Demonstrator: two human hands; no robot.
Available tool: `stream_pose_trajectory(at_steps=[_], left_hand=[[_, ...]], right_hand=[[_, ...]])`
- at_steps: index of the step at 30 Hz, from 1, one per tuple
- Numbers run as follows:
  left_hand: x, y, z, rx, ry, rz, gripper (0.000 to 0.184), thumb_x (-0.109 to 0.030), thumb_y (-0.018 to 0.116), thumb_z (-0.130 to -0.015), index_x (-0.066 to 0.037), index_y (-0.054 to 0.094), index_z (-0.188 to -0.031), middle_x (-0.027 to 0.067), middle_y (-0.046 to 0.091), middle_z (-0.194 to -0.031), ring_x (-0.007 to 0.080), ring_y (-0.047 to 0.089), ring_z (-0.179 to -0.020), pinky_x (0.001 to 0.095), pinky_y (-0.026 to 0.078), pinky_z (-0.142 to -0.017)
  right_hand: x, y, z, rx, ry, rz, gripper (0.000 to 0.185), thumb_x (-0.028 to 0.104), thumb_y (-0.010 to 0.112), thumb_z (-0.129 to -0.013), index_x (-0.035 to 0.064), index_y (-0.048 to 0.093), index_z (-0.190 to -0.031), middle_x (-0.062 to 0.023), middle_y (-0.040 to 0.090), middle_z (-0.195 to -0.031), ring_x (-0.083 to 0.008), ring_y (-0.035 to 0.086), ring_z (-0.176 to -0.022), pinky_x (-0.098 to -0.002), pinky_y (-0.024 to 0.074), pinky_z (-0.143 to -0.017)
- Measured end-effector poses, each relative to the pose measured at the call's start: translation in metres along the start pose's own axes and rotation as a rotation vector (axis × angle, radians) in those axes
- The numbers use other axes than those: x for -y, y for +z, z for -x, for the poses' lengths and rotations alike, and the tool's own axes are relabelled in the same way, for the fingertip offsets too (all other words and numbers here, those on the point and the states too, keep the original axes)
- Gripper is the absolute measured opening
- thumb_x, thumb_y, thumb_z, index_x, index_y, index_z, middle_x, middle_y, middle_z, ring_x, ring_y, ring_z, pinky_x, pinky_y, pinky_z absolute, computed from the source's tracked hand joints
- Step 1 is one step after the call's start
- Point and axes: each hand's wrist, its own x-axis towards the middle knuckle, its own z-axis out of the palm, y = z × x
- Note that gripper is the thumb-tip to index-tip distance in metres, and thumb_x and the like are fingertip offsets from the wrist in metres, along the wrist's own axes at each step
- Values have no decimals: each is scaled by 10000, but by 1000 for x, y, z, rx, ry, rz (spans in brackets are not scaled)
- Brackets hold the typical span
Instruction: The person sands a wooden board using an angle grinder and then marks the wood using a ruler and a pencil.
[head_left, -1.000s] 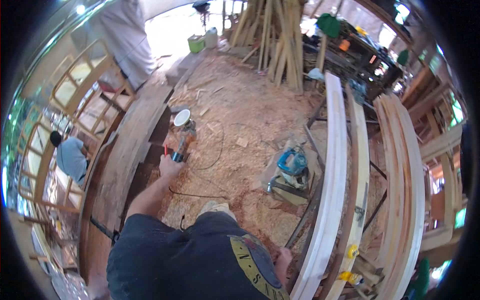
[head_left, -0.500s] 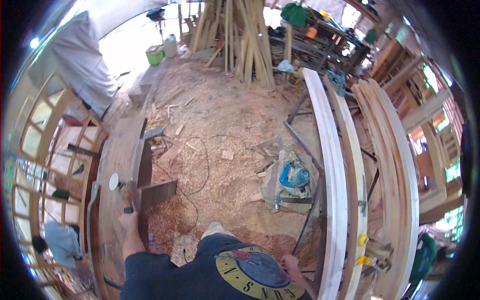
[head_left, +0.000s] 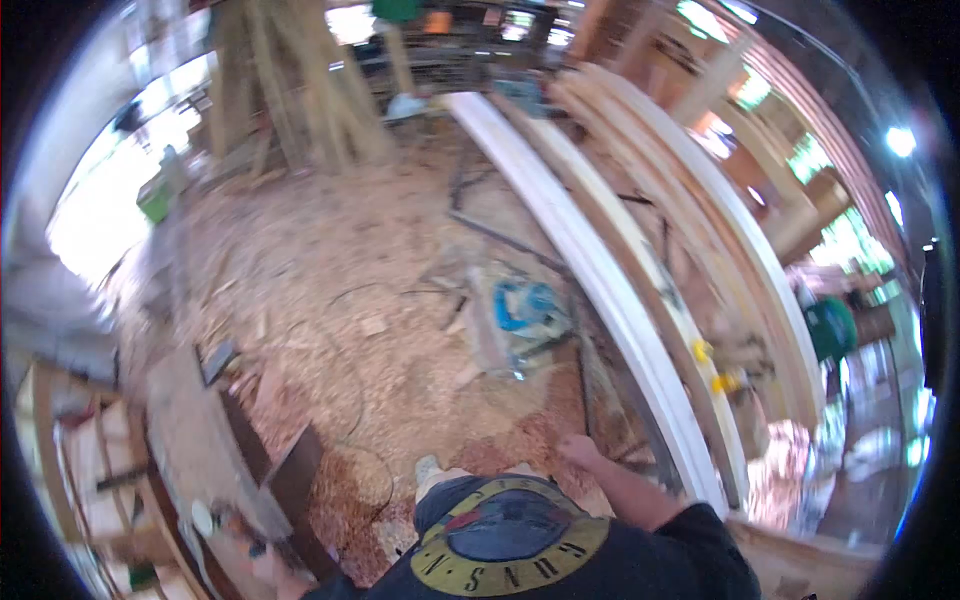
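Observation:
At the lower left my left hand [head_left: 270, 566] is closed round the handle end of a power tool with a round white disc [head_left: 203, 517]. The tool is over a long wooden board [head_left: 205, 440], and blur hides whether they touch. My right hand [head_left: 577, 452] hangs over the shavings near the centre, left of a long pale beam [head_left: 600, 280]. Its fingers look curled, but motion smears them and nothing held can be made out. A blue power saw [head_left: 525, 305] rests on a board on the floor, ahead of that hand.
More long beams [head_left: 690, 220] lie to the right, with yellow clamps [head_left: 702, 351] on one. Upright timber [head_left: 300, 90] leans at the back. A cord [head_left: 360, 390] crosses the shavings. A green container [head_left: 155, 198] stands at the far left, and wooden frames [head_left: 95, 470] at the lower left.
The view has swung to the right, so the board and beams appear shifted left. My left hand, with the disc tool, has moved from over the floor to the board. My right hand has come forward.

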Motion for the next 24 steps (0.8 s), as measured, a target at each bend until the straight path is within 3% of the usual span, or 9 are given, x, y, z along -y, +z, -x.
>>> stream_pose_trajectory(at_steps=[1, 2, 3, 5, 11, 16, 19, 23, 24], left_hand=[[-13, 8, 4, -32, 59, 22, 529, -308, 631, -881, -15, 671, -1320, 244, 718, -1159, 398, 699, -1101, 478, 543, -979], [-24, 15, 11, -60, 116, 46, 529, -303, 627, -887, -15, 659, -1330, 242, 710, -1172, 395, 693, -1111, 476, 539, -985], [-35, 22, 18, -80, 171, 69, 528, -298, 622, -894, -15, 648, -1340, 241, 702, -1185, 392, 688, -1120, 473, 535, -990], [-53, 30, 34, -108, 275, 119, 528, -288, 613, -907, -15, 626, -1359, 238, 687, -1211, 386, 677, -1138, 469, 526, -1001], [-90, 49, 88, -41, 546, 252, 531, -257, 585, -946, -15, 559, -1417, 230, 642, -1288, 368, 644, -1194, 454, 501, -1034], [-111, 52, 131, 65, 719, 332, 537, -231, 562, -978, -14, 503, -1466, 223, 603, -1353, 353, 617, -1240, 442, 481, -1061], [-118, 49, 155, 137, 812, 362, 543, -216, 548, -998, -14, 470, -1495, 219, 581, -1391, 344, 601, -1268, 435, 468, -1078], [-138, 46, 188, 275, 928, 405, 552, -195, 530, -1024, -14, 425, -1534, 214, 550, -1443, 332, 579, -1305, 425, 451, -1099], [-145, 44, 198, 325, 961, 415, 554, -190, 525, -1030, -14, 414, -1544, 212, 543, -1456, 329, 574, -1314, 423, 447, -1105]], right_hand=[[10, -1, -2, 144, 189, -98, 329, 359, 654, -915, 51, 760, -961, -140, 763, -873, -288, 746, -751, -431, 597, -692], [18, -2, 1, 116, 108, -2, 319, 349, 657, -908, 58, 767, -978, -153, 767, -900, -291, 751, -803, -435, 601, -715], [24, -3, 6, 99, 24, 100, 311, 339, 659, -901, 65, 774, -994, -166, 772, -928, -294, 756, -855, -438, 605, -738], [17, 4, 9, 46, -405, 574, 325, 343, 617, -898, 70, 773, -981, -177, 772, -958, -313, 749, -933, -456, 602, -780], [30, 8, 17, 174, 81, 128, 326, 338, 559, -903, 66, 737, -926, -190, 753, -910, -380, 729, -922, -507, 580, -797], [8, 28, 36, 64, 31, 111, 296, 322, 568, -901, 86, 741, -940, -158, 754, -862, -335, 749, -849, -473, 586, -762], [2, 27, 50, 155, 7, 113, 296, 321, 578, -907, 92, 750, -980, -131, 762, -859, -294, 760, -809, -452, 594, -758], [0, 25, 79, 39, 253, -280, 331, 348, 592, -926, 94, 766, -1049, -104, 777, -883, -258, 761, -765, -422, 609, -736], [-12, 41, 68, -9, 254, -329, 330, 361, 614, -953, 101, 773, -1080, -80, 781, -890, -210, 756, -745, -374, 612, -683]])
